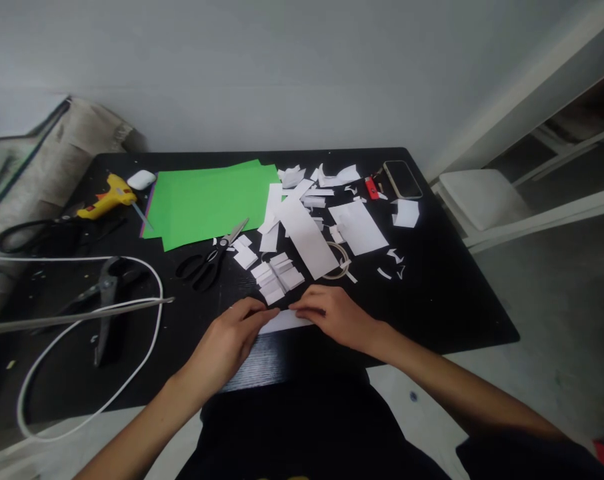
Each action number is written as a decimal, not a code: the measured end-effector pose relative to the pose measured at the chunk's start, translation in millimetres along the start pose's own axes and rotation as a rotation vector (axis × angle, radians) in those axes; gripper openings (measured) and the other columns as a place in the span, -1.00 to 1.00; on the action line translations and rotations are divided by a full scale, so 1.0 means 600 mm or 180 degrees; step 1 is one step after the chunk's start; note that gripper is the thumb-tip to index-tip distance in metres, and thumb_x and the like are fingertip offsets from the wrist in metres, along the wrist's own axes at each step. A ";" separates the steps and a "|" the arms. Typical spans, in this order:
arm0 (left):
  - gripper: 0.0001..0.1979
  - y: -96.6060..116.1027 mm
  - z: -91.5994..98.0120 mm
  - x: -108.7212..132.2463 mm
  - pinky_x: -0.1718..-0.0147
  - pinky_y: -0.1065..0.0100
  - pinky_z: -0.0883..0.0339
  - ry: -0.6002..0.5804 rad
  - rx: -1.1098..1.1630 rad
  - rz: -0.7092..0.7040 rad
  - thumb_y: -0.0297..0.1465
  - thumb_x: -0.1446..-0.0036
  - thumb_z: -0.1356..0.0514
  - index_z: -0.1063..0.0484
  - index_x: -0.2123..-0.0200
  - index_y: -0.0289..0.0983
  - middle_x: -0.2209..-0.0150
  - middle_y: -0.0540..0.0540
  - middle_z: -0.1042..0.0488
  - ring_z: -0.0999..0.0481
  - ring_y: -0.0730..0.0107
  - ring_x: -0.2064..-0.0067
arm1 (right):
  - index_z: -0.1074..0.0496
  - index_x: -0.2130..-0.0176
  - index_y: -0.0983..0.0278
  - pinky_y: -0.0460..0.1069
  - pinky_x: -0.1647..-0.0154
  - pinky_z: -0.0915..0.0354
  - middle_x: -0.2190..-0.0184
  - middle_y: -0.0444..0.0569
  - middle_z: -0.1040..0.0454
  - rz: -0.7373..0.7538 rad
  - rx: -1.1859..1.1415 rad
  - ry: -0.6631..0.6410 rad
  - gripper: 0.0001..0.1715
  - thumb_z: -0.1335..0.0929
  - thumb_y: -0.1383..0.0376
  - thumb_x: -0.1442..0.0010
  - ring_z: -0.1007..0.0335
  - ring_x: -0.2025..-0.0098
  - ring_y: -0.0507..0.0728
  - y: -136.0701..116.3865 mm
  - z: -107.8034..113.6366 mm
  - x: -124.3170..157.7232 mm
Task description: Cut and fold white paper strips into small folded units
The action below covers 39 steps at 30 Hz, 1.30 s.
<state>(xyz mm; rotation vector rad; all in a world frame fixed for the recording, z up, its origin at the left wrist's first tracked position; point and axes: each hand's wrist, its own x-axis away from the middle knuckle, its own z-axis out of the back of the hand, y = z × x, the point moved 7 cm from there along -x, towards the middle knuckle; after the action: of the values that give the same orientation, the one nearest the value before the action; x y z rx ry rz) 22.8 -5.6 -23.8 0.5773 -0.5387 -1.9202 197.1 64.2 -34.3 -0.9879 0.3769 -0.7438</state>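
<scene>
A narrow strip of white paper (286, 322) lies near the front edge of the black table. My left hand (231, 335) presses its fingers together on the left end of it. From the other side my right hand (341, 317) pinches the upper edge of the same strip, thumb and fingers close together. Just beyond the hands rests a small folded white paper piece (278, 278). A longer white paper strip (307, 240) slants behind it, partly over a beige ring (345, 259). Black-handled scissors (213, 256) lie spread, away to the left.
Green sheets (207, 203) lie at the back, beside a yellow glue gun (109, 198). A white cable (158, 333) loops over a dark plier-like tool (107, 293) on the left. Paper scraps (337, 175), a small red object (371, 188) and a phone (403, 179) sit back right.
</scene>
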 end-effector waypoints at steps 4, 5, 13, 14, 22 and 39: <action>-0.60 -0.001 -0.008 0.007 0.14 0.21 -0.55 0.0143 -0.0254 -0.0086 -0.55 -0.40 -0.04 -0.55 -0.16 -0.22 0.06 -0.20 -0.56 -0.60 0.22 0.09 | -0.66 0.03 0.23 0.04 0.07 -0.50 0.16 -0.01 -0.59 0.0099 0.0286 0.0136 -0.74 -0.42 0.47 -0.36 -0.58 0.14 0.11 0.000 -0.008 0.005; -0.59 0.000 -0.010 0.008 0.14 0.19 -0.54 0.0173 -0.0335 -0.0109 -0.57 -0.39 -0.03 -0.55 -0.16 -0.23 0.06 -0.21 -0.56 -0.59 0.20 0.09 | -0.66 0.04 0.25 0.04 0.08 -0.50 0.17 0.00 -0.57 0.0124 0.0380 0.0165 -0.75 -0.42 0.47 -0.36 -0.56 0.14 0.12 -0.002 -0.009 0.006; -0.60 0.023 -0.014 0.022 0.09 0.03 -0.45 0.0558 -0.0913 -0.0207 -0.61 -0.37 -0.05 -0.57 -0.10 -0.21 0.02 -0.21 -0.59 -0.54 0.06 0.02 | -0.64 0.10 0.25 0.18 -0.09 -0.38 0.15 0.04 -0.54 0.0480 0.1338 0.0573 -0.83 -0.42 0.42 -0.37 -0.42 0.01 0.22 -0.027 -0.007 0.015; -0.62 0.028 -0.018 0.024 0.09 0.05 -0.46 0.0552 -0.0904 -0.0251 -0.60 -0.38 -0.05 -0.56 -0.09 -0.23 0.03 -0.21 -0.61 -0.55 0.07 0.02 | -0.63 0.10 0.26 0.16 -0.07 -0.38 0.16 0.04 -0.54 0.0548 0.1393 0.0590 -0.81 -0.39 0.44 -0.39 -0.42 0.03 0.21 -0.031 -0.012 0.018; -0.49 0.052 -0.052 0.050 -0.11 0.00 -0.49 0.0462 -0.1239 -0.0243 -0.71 -0.23 -0.04 -0.48 -0.19 -0.41 -0.15 -0.27 -0.58 -0.53 -0.01 -0.14 | -0.60 0.06 0.34 0.10 -0.03 -0.50 0.13 0.06 -0.62 0.1021 0.1608 0.0727 -0.67 -0.26 0.51 -0.43 -0.51 0.05 0.20 -0.044 -0.061 0.054; -0.54 0.051 -0.082 0.065 -0.21 -0.07 -0.43 0.0513 -0.1528 -0.0102 -0.38 -0.42 -0.13 -0.37 -0.31 -0.37 -0.27 -0.27 -0.51 -0.50 -0.06 -0.26 | -0.59 -0.03 0.25 0.34 -0.18 -0.53 -0.06 0.12 -0.65 0.0602 0.2107 0.1530 -0.67 -0.34 0.47 -0.37 -0.59 -0.15 0.33 -0.016 0.028 0.161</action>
<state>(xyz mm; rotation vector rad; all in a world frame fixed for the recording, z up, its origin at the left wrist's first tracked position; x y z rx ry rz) 59.8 -58.5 -50.4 0.4213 0.0402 -1.9219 270.9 2.1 -13.8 -0.1400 0.5809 -0.8518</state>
